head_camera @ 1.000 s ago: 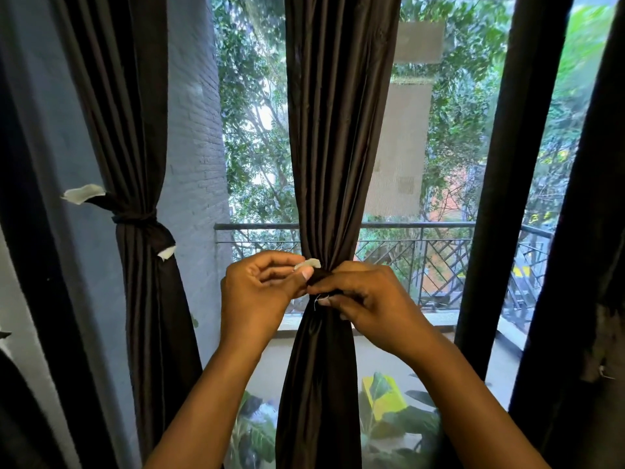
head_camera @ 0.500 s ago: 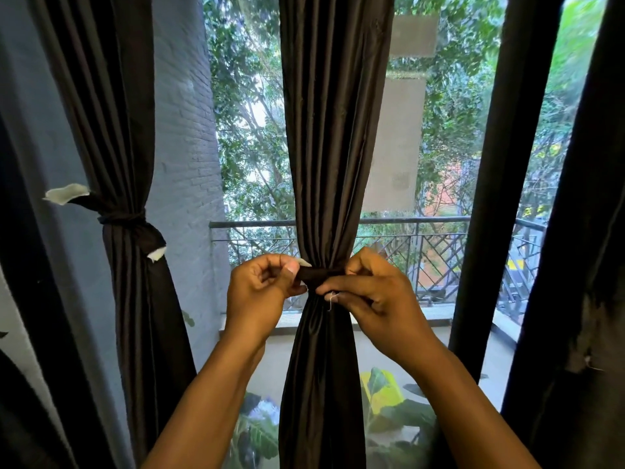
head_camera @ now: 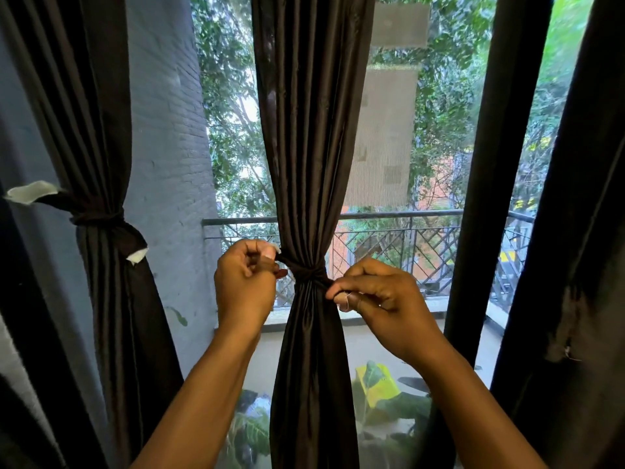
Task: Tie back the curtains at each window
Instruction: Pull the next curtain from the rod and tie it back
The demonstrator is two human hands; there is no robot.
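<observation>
Fabric fills most of the view, and the landmark is the middle curtain [head_camera: 306, 137], gathered at its waist by a dark tie band [head_camera: 306, 270] wrapped around it. Far left of it, a second dark curtain [head_camera: 98, 130] is already cinched by its own band [head_camera: 101, 220], whose pale ends stick out on either side; its top and bottom are cut off by the frame. Just left of the middle curtain, the left hand [head_camera: 245, 282] is curled closed, pinching one end of the tie band between thumb and fingers; a pale tip shows at the thumb. Just right of the curtain, the right hand [head_camera: 378, 294] pinches the other end, with a thin whitish thread hanging at the fingertips. Behind the curtain runs a balcony railing [head_camera: 406, 214], partly hidden by it. Farther right, a dark window frame [head_camera: 490, 164] and another dark drape [head_camera: 581, 231] are cut off at the edge. No writing is readable
</observation>
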